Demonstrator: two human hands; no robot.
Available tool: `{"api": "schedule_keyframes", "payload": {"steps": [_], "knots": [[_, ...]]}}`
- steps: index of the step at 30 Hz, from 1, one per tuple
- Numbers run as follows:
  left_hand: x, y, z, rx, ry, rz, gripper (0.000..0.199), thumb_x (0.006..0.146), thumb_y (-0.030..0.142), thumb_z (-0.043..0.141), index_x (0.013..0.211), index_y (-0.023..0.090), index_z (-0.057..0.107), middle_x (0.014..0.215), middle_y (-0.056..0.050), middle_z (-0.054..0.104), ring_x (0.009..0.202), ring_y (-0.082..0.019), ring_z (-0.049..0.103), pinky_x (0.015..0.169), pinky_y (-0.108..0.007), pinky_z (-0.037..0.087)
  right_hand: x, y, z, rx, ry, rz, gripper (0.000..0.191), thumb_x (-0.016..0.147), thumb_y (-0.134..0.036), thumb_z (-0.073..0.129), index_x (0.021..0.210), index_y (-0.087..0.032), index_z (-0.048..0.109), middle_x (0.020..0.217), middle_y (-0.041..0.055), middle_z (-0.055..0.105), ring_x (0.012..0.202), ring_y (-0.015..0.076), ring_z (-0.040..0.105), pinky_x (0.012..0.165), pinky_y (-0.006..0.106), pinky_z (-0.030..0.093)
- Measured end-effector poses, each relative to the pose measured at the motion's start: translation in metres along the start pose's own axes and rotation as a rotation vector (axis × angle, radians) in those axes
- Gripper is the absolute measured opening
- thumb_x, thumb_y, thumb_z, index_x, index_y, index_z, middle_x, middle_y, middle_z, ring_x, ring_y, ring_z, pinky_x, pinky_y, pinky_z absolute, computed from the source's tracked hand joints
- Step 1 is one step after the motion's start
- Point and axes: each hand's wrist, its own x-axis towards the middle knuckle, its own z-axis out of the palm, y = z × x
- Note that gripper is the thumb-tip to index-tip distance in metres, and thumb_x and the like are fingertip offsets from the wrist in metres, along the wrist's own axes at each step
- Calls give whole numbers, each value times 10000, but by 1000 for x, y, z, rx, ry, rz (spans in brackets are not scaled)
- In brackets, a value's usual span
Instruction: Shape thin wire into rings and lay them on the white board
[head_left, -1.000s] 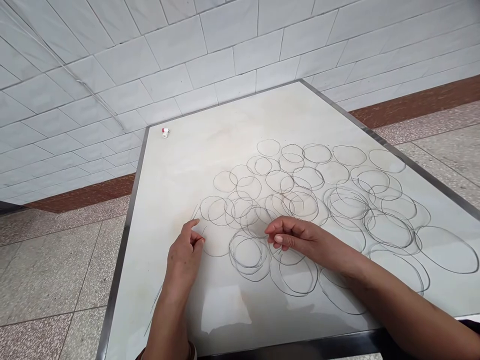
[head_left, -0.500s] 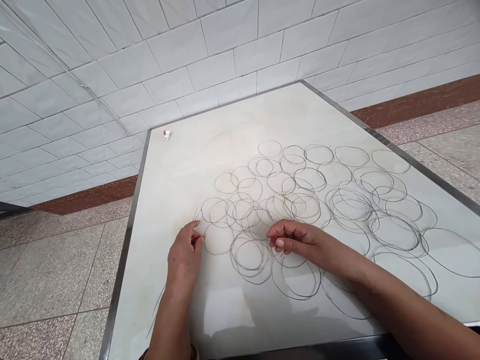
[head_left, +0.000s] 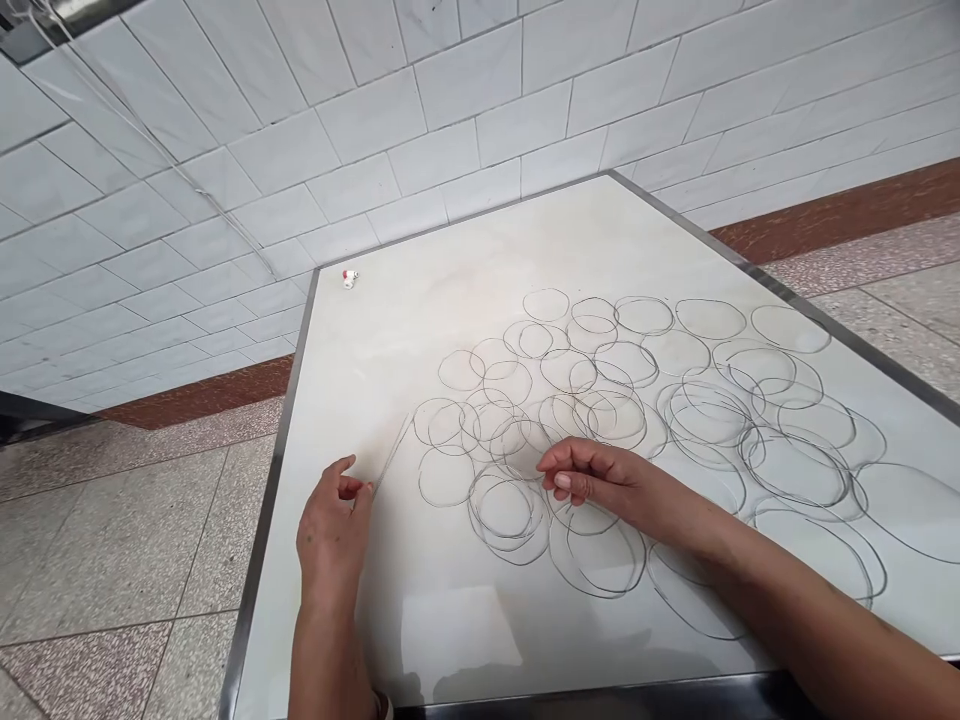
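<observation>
Head view: fingers (head_left: 559, 480) of the right hand (head_left: 607, 478) pinch shut above wire rings (head_left: 570, 370), holding nothing visible; left hand (head_left: 332, 535) curls at a straight wire (head_left: 391, 455), hold unclear.

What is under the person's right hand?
Below the right hand, thin wire rings overlap on the white tabletop; the parts directly beneath the hand are covered and cannot be seen.

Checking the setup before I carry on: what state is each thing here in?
left hand, fingers curled at the end of the straight wire; hold unclear
right hand, fingertips pinched together above the loops
thin wire loops, overlapping, lying on the table top
straight wire, lying slanted beside the loops
table top, white with a metal edge
small white-and-red object, lying near the far corner
</observation>
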Motion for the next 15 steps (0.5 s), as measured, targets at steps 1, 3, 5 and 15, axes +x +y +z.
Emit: {"api": "schedule_keyframes", "payload": {"steps": [1, 3, 5, 15], "knots": [[-3, -3, 1, 7, -12, -6, 433, 865, 360, 554, 1283, 249, 579, 1012, -29, 708, 796, -222, 643, 740, -360, 462, 0, 0, 0, 0, 0, 0, 296, 947, -475, 571, 1089, -230, 657, 979, 41, 647, 886, 174, 598, 802, 339, 485], [-8, -8, 2, 25, -23, -1, 438, 866, 353, 553, 1289, 246, 571, 1019, -36, 711, 826, -232, 649, 742, -361, 467, 0, -1, 0, 3, 1, -1, 300, 943, -480, 573, 1087, -230, 657, 974, 42, 645, 896, 179, 599, 804, 342, 485], [-12, -12, 4, 48, -20, 18, 431, 865, 320, 546, 1287, 235, 571, 997, -41, 713, 859, -241, 654, 742, -360, 473, 0, -1, 1, 12, 7, -11, 303, 937, -483, 578, 1080, -228, 656, 967, 41, 643, 907, 182, 599, 806, 341, 485], [-12, -18, 12, 64, 53, 98, 483, 877, 142, 431, 1348, 125, 539, 973, -108, 678, 1004, -294, 624, 856, -421, 483, -34, -44, 29, -162, 57, -150, 218, 930, -421, 582, 1024, -241, 660, 952, 27, 685, 888, 183, 612, 771, 318, 476]]}}
